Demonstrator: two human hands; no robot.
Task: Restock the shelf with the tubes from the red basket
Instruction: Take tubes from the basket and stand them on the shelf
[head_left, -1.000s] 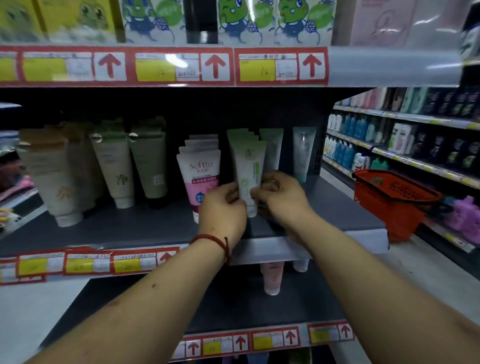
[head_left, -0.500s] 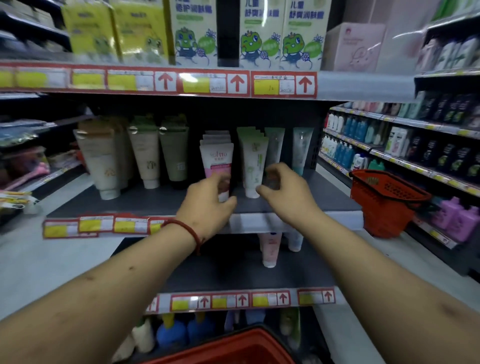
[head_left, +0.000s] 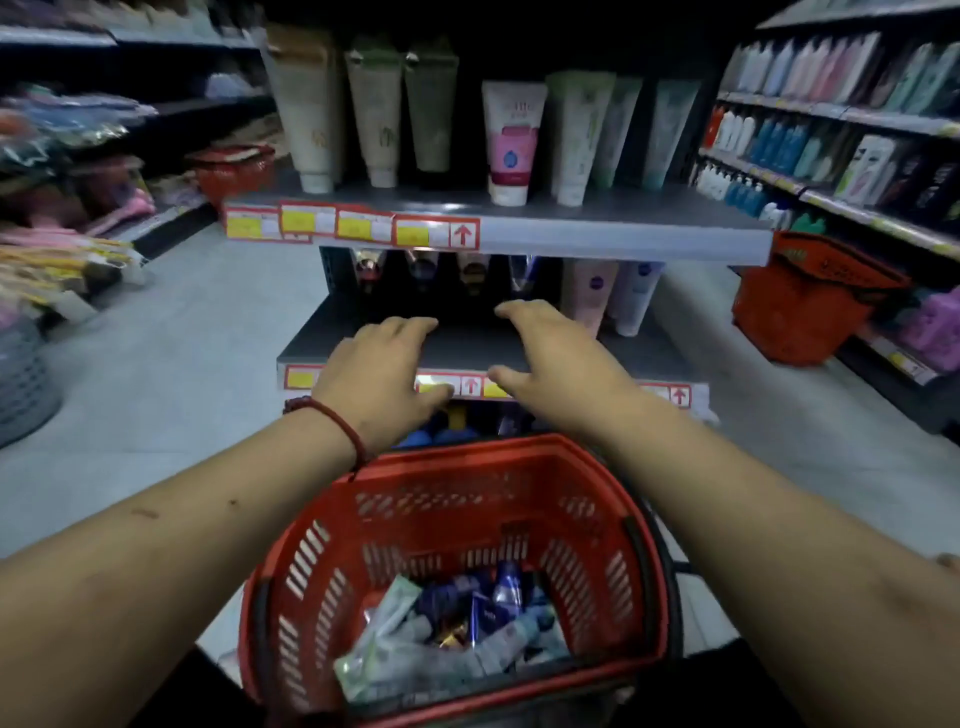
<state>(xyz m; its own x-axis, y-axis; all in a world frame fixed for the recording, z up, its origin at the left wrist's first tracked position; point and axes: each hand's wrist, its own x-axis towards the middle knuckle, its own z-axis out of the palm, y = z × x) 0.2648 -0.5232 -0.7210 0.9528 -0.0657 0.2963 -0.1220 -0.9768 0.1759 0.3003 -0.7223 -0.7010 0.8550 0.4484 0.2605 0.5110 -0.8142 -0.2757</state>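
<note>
A red basket (head_left: 613, 530) stands below me, holding several tubes (head_left: 441, 649) in pale green, grey and dark blue. Above it, the upper grey shelf (head_left: 597, 236) carries rows of upright tubes, among them a white and pink tube (head_left: 511, 140) and pale green tubes (head_left: 576, 130). My left hand (head_left: 376, 384) and my right hand (head_left: 556, 364) hover empty, fingers loosely extended, in front of the lower shelf (head_left: 332, 343) and above the basket. Pink and white tubes (head_left: 608, 296) stand at the right of that lower shelf.
A second red basket (head_left: 810, 306) sits on the floor at the right by a shelf of bottles (head_left: 831, 150). A third red basket (head_left: 234, 171) stands at the far left. A grey basket (head_left: 23, 379) is at the left edge. Pale floor runs on both sides.
Both hands have let go of the tubes on the upper shelf and dropped empty toward the lower shelf. My view has tilted down, bringing the red basket of tubes into sight.
</note>
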